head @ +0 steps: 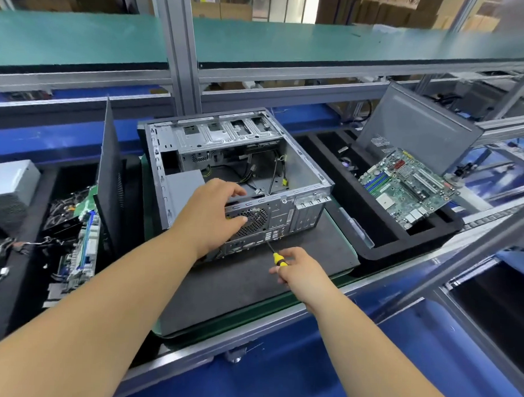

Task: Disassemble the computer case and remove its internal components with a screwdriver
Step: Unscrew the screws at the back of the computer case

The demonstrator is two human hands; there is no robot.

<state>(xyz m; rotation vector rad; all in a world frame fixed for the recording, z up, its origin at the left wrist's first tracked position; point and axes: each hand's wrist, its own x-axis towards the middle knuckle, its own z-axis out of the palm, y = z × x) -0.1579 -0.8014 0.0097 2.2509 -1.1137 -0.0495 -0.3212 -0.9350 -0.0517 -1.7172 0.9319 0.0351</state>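
- My left hand (214, 210) grips the rear top edge of the computer case (235, 173), fingers curled over the rim into the open interior and thumb pressed against the back panel beside the round fan grille (254, 220).
- My right hand (297, 266) pinches the yellow-and-black handle of a screwdriver (278, 256); its dark shaft points up and left, with the tip at the port area low on the case's rear panel.
- The case lies on its side on a dark mat (252, 284) in the middle of the workbench, its open face up; loose cables (275, 169) and a silver drive cage (227, 131) show inside, and a grey power supply (182, 185) sits in the near-left corner.
- A dark side panel (110, 175) stands upright just left of the case.
- Further left, a black tray (30, 249) holds circuit boards and tangled wiring, with a silver metal box (10, 186) at its far end.
- To the right, a green motherboard (406, 187) rests tilted across a black foam tray (381, 247), and a grey panel (417, 126) leans behind it.
- A green conveyor belt (290, 42) runs across the back, framed by aluminium posts.
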